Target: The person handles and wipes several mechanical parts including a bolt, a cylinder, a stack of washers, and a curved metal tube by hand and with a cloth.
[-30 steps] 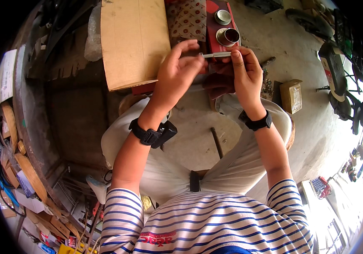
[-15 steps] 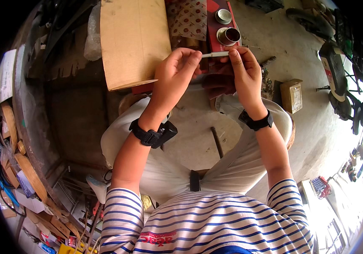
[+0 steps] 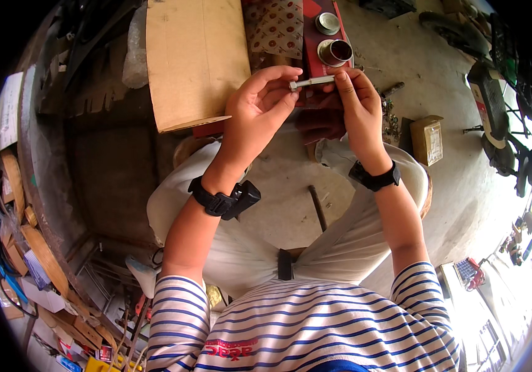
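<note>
A silvery bolt point(image 3: 315, 81) lies nearly level between my hands, its hex head toward the left. My right hand point(image 3: 363, 106) pinches the far end of the shank between thumb and fingers. Around the head, the thumb and fingers of my left hand point(image 3: 258, 105) are spread apart; whether a fingertip brushes the metal I cannot tell. Just beyond my right fingers stands a round metal tin point(image 3: 339, 52) with a dark inside. Behind it is a round metal lid point(image 3: 328, 23), both on a red surface point(image 3: 312, 37).
A brown cardboard flap point(image 3: 194, 62) rises left of my hands, beside a patterned clear plastic sheet point(image 3: 276, 28). Right of my knee sits a small carton point(image 3: 427, 141) on the concrete floor. A dark rod point(image 3: 317, 208) shows between my legs. Wood scraps point(image 3: 46, 254) crowd the left.
The fingers of my left hand have opened from their pinch, baring the bolt's hex head. My right hand keeps its hold on the other end.
</note>
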A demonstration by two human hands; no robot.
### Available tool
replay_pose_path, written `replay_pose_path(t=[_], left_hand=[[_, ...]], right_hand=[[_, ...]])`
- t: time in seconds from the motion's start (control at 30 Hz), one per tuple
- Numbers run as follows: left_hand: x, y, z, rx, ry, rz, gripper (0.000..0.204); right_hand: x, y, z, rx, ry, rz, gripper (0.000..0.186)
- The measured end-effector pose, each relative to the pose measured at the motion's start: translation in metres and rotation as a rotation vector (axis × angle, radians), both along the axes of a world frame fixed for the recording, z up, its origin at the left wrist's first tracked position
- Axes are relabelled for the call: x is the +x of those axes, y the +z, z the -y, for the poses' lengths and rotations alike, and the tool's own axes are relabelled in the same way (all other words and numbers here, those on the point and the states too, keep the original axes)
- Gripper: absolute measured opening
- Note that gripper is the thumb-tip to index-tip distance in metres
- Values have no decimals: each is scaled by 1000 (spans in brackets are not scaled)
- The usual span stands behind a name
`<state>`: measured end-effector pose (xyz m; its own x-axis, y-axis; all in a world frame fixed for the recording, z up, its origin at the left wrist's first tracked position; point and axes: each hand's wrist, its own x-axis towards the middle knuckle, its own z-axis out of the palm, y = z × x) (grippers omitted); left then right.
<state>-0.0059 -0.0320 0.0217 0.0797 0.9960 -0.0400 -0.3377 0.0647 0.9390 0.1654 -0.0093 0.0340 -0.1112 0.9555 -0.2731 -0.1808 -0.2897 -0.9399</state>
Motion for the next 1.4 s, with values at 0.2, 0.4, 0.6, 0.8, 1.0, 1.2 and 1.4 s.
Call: replay_pose_path(t=[0.2,0.4,0.6,0.8,1.0,1.2,1.4], left_hand=[[0,4,-1,-62,44,6,21],[-3,4,-1,-266,-3,82,22],[-4,8,0,-437,-47,209,15],[-2,14,0,-491,-27,175,16],[-5,14,-2,-525,-32,212,19],[-13,8,-3,-509,-70,311,18],[-13,1,-6,-513,-84,420,21]], right_hand=[[-2,2,0,-36,28,-17,24],[-4,-5,5,1,52,60,25],[-8,-2,9,0,73,80,23],[-9,-4,11,58,111,131,20],[-8,-7,11,241,123,263,16],[-5,0,7,303,41,259,14],[-3,-7,9,297,37,242,16]])
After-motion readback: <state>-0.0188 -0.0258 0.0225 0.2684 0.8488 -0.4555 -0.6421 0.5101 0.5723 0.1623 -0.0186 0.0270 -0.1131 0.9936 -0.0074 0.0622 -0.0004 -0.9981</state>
